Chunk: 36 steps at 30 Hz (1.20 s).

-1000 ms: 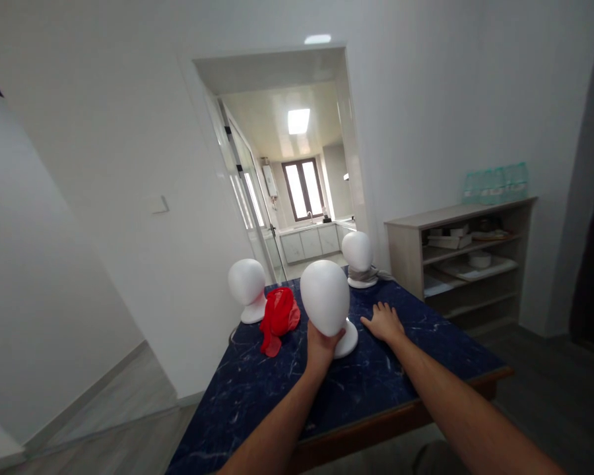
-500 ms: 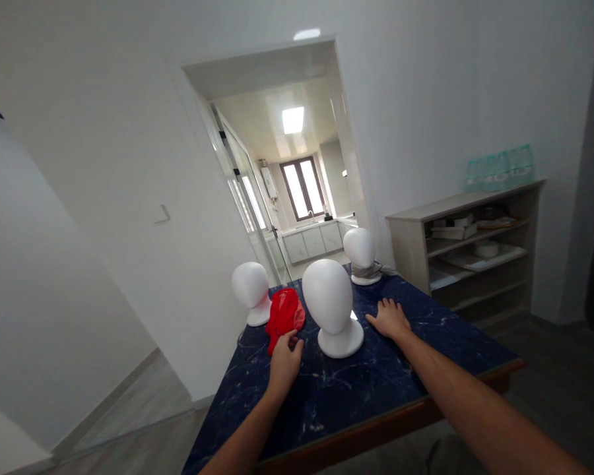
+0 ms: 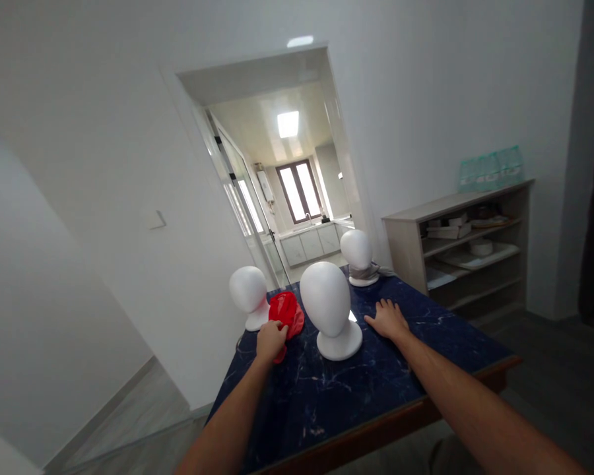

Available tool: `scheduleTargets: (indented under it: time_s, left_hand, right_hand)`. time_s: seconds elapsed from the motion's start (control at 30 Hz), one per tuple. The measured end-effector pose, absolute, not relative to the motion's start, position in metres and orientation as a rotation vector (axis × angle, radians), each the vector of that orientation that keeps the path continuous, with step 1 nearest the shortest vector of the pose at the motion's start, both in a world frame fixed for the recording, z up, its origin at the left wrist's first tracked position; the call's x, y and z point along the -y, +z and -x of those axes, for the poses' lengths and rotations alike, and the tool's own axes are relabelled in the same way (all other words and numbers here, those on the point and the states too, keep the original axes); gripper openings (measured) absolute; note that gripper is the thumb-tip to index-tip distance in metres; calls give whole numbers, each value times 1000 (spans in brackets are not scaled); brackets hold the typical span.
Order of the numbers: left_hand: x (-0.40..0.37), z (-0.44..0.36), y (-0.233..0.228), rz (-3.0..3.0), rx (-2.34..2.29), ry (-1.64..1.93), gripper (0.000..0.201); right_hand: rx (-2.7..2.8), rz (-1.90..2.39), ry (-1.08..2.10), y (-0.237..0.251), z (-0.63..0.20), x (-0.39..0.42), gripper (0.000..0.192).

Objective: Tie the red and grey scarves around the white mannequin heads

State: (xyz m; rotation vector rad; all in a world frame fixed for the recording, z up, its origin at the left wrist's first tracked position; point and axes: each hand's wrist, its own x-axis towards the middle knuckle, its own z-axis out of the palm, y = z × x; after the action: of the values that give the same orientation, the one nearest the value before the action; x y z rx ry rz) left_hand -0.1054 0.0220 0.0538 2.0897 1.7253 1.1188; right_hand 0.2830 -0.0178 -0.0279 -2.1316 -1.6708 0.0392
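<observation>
The table [image 3: 376, 396] has a dark blue marbled top and carries three white mannequin heads. The nearest mannequin head [image 3: 329, 310] stands upright at the centre. The left mannequin head [image 3: 249, 295] stands at the far left edge. The far mannequin head [image 3: 356, 256] has a grey fabric at its neck. The red cloth [image 3: 288, 311] lies bunched between the left and nearest heads, just beside both. The left hand [image 3: 270, 340] rests on the near edge of the cloth, fingers curled onto it; a closed grasp cannot be confirmed. The right hand [image 3: 389, 320] lies flat on the table, fingers spread and holding nothing. For a clean pickup, gather the fabric fully into the fingers and lift clear of both adjacent heads, since light heads probably tip easily.
</observation>
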Motion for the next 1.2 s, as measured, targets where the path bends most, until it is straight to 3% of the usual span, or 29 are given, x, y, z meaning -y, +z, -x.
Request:
scheduleTargets:
  time_s: [0.3, 0.47, 0.57, 0.67, 0.8, 0.9, 0.97, 1.07, 1.1, 1.13, 1.2]
  left_hand:
    - [-9, 109, 138, -1450, -1325, 1630, 44]
    - [37, 108, 202, -1165, -932, 1521, 26]
    - [66, 103, 228, -1240, -846, 1429, 27]
    - [87, 97, 246, -1356, -742, 1389, 29]
    - [104, 87, 265, -1486, -618, 1349, 34]
    - [117, 77, 275, -1539, -574, 1310, 37]
    - [130, 67, 279, -1568, -560, 1284, 38]
    - [157, 51, 279, -1667, -550, 1178, 41]
    - [165, 47, 277, -1719, -550, 1122, 42]
    - [170, 45, 276, -1778, -554, 1068, 42]
    - [170, 45, 269, -1910, -588, 1013, 40]
  right_hand:
    - [1629, 2065, 63, -29, -281, 21, 79]
    - [1550, 1961, 93, -17, -283, 30, 64]
    - [1386, 1883, 51, 3, -292, 42, 54]
    - [1161, 1838, -48, 28, -295, 64, 56]
    - [967, 1373, -134, 61, -258, 115, 40]
    - [1187, 968, 25, 87, -204, 156, 28]
    - [1381, 805, 185, 105, -168, 171, 44]
    - [1465, 717, 381, 129, -124, 170, 96]
    - [1474, 713, 420, 136, -114, 165, 98]
    - [1487, 717, 453, 141, -107, 159, 86]
    - [1511, 741, 548, 149, -100, 147, 42]
